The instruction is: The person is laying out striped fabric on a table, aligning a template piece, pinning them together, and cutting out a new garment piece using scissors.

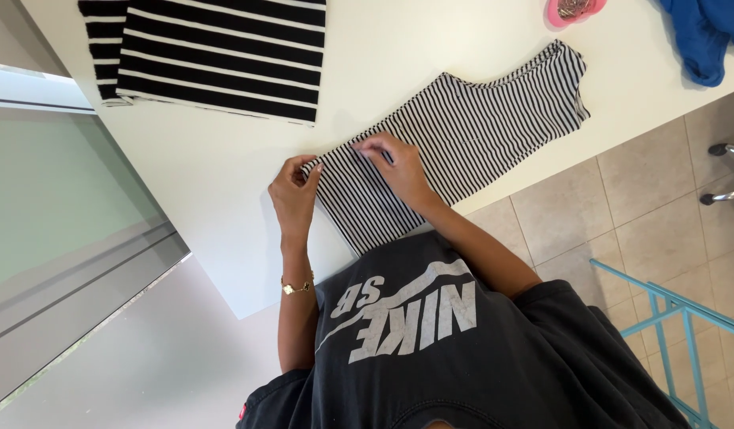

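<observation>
White bench [430, 56] carries a fine black-and-white striped knit garment [470, 135] laid flat near its front edge, left hand [294, 195] grip pinched on the garment's near corner, right hand [399, 168] grip pinched on the same edge just beside it.

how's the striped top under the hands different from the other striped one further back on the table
The thin-striped top has narrow stripes; the folded garment has broad black bands. The thin-striped top lies spread lengthwise, its end pinched by the left hand and right hand; the folded garment lies untouched. Both rest on the white table.
</observation>
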